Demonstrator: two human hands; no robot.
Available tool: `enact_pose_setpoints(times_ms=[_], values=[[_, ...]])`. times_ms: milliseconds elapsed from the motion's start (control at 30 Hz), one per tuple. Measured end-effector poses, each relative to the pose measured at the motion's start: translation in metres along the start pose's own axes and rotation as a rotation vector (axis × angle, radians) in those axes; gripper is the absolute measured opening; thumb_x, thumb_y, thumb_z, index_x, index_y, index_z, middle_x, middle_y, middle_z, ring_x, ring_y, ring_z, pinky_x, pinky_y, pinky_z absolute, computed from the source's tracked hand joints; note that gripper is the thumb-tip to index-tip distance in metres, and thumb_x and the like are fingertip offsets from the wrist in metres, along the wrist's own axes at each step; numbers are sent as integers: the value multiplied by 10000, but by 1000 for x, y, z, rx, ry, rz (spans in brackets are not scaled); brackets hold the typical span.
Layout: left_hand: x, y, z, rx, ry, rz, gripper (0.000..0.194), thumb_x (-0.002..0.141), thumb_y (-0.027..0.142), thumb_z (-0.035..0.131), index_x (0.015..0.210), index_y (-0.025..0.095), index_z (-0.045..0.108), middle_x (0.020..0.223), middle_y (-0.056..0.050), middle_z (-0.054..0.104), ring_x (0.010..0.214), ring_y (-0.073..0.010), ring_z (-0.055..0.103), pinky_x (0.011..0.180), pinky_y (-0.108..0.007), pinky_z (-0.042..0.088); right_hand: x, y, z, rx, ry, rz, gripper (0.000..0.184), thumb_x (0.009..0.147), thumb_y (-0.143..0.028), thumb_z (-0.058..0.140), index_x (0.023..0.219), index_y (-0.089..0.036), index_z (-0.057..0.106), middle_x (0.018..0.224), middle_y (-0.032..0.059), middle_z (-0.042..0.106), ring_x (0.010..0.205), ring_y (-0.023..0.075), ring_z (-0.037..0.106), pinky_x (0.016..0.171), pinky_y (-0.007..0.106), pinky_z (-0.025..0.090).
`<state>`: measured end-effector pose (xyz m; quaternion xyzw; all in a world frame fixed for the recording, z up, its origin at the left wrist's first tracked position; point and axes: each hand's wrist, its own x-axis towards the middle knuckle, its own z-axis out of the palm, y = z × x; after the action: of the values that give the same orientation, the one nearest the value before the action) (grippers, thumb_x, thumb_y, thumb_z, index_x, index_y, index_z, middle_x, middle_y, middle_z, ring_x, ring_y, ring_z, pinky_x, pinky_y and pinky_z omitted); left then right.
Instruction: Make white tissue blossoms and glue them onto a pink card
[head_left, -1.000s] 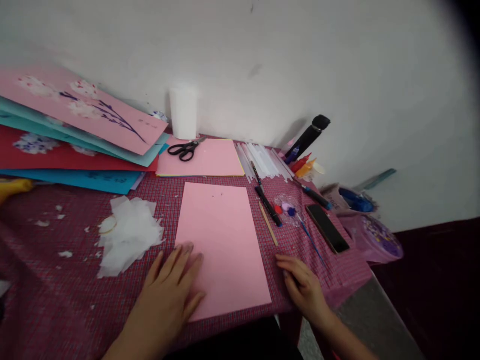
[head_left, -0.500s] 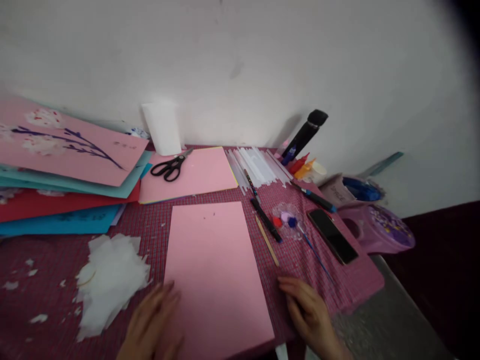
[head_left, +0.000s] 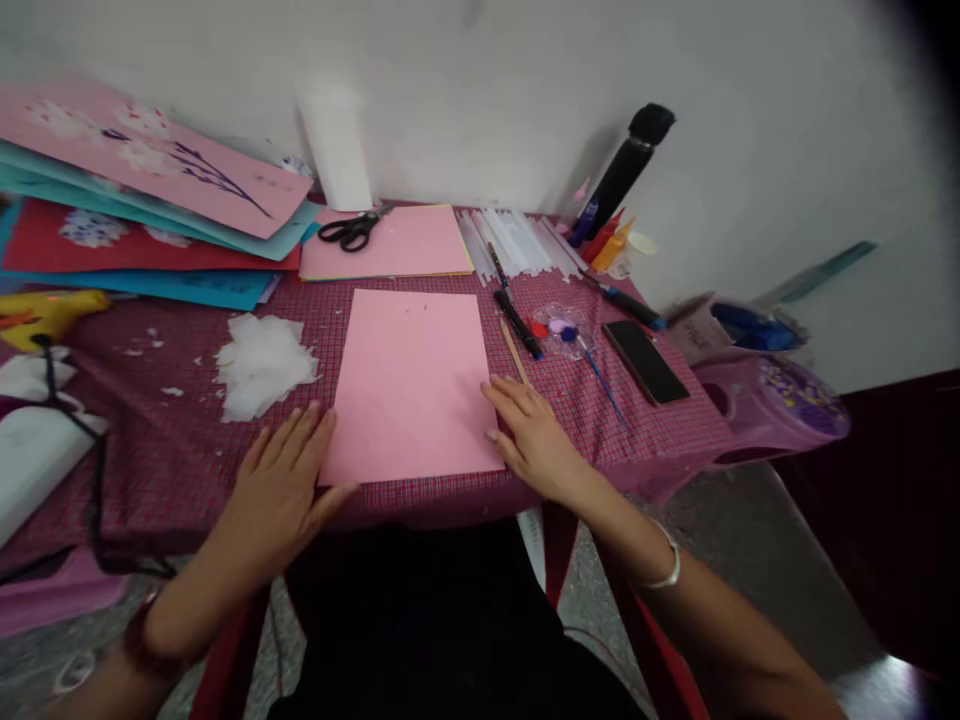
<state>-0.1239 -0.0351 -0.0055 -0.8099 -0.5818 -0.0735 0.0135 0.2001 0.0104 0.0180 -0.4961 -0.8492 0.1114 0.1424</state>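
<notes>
A sheet of pink paper [head_left: 414,390] lies flat near the table's front edge, with a few tiny dark specks near its top. My left hand [head_left: 281,485] rests palm down at its lower left corner, fingers stretched out and the thumb by the lower edge. On the opposite side, my right hand [head_left: 536,435] is open, its fingertips touching the right edge of the sheet. Neither hand holds anything. Just right of the paper are a wooden stick [head_left: 514,352], a black marker [head_left: 518,324] and a clear palette [head_left: 559,328] with red, lilac and dark blue paint.
White tissue pieces [head_left: 264,366] lie left, beyond them a yellow glue gun [head_left: 52,315]. Scissors [head_left: 352,232] sit on stacked pink paper [head_left: 420,245] near glue sticks [head_left: 517,240]. Painted cards [head_left: 172,170] are piled back left. A phone [head_left: 645,362] and thin paintbrush [head_left: 606,385] lie right.
The view has tilted down, showing more of my arms and lap. My right hand has moved left onto the paper's edge; my left hand stays by its left side, fingers now spread flat.
</notes>
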Motion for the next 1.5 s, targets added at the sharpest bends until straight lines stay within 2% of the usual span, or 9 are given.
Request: enact_pose_setpoints(times_ms=[100, 200, 400, 600, 700, 800, 1033, 1300, 1500], values=[[22, -10, 3, 59, -60, 5, 667, 882, 506, 284, 1393, 79, 307, 1484, -178, 255, 1363, -322, 226, 1092, -477, 175, 12, 6, 16, -135, -53, -32, 534, 920, -472, 363, 1395, -228, 355, 1487, 58, 291, 1365, 330, 203, 1086, 536, 175], [42, -13, 2, 66, -69, 1, 659, 894, 488, 286, 1409, 78, 266, 1495, -179, 223, 1364, -314, 222, 1091, -470, 160, 21, 13, 28, -200, -6, -38, 550, 933, -505, 300, 1402, -222, 345, 1491, 50, 288, 1361, 349, 194, 1082, 545, 142], [45, -15, -3, 24, -88, 34, 645, 905, 483, 282, 1400, 68, 282, 1482, -176, 262, 1357, -288, 245, 1097, -438, 166, 21, 12, 30, -237, -3, -47, 542, 939, -497, 284, 1395, -213, 358, 1483, 72, 308, 1353, 331, 243, 1081, 535, 174], [42, -19, -9, -26, 83, 67, 530, 908, 398, 331, 1340, 98, 395, 1426, -155, 377, 1325, -256, 314, 1093, -444, 219, 20, 12, 28, -282, 42, -49, 514, 938, -469, 303, 1391, -235, 368, 1476, 71, 324, 1352, 309, 266, 1083, 535, 200], [28, -14, -16, -38, 171, 182, 398, 910, 319, 362, 1225, 142, 528, 1307, -119, 526, 1259, -230, 415, 1110, -452, 197, 19, 14, 31, -266, 58, -95, 497, 931, -450, 335, 1375, -237, 399, 1457, 81, 358, 1338, 314, 298, 1071, 546, 223], [12, 9, -24, -92, 81, 391, 336, 920, 285, 370, 1170, 186, 571, 1244, -65, 590, 1227, -181, 454, 1130, -397, 181, 18, 20, 38, -240, 92, -123, 487, 919, -414, 379, 1373, -242, 402, 1459, 83, 354, 1332, 310, 312, 1058, 543, 255], [36, 61, -22, -229, -152, 465, 591, 867, 513, 437, 1381, 236, 349, 1479, -73, 312, 1363, -233, 259, 1130, -416, 148, 27, 35, 37, -206, 54, -166, 504, 883, -405, 445, 1365, -259, 415, 1450, 90, 368, 1313, 321, 342, 1046, 574, 249], [63, 49, -14, -331, -253, 445, 644, 849, 506, 478, 1416, 276, 278, 1501, -69, 250, 1378, -253, 223, 1129, -447, 141, 69, 27, 14, -204, -58, -188, 491, 873, -324, 478, 1355, -250, 428, 1420, 99, 415, 1307, 275, 365, 1045, 516, 303], [72, 46, -8, -376, -235, 393, 618, 857, 499, 464, 1410, 282, 295, 1510, -49, 227, 1380, -249, 214, 1136, -437, 121, 103, 16, 12, -161, -118, -204, 510, 873, -277, 461, 1375, -212, 399, 1428, 93, 404, 1317, 246, 351, 1085, 483, 260]])
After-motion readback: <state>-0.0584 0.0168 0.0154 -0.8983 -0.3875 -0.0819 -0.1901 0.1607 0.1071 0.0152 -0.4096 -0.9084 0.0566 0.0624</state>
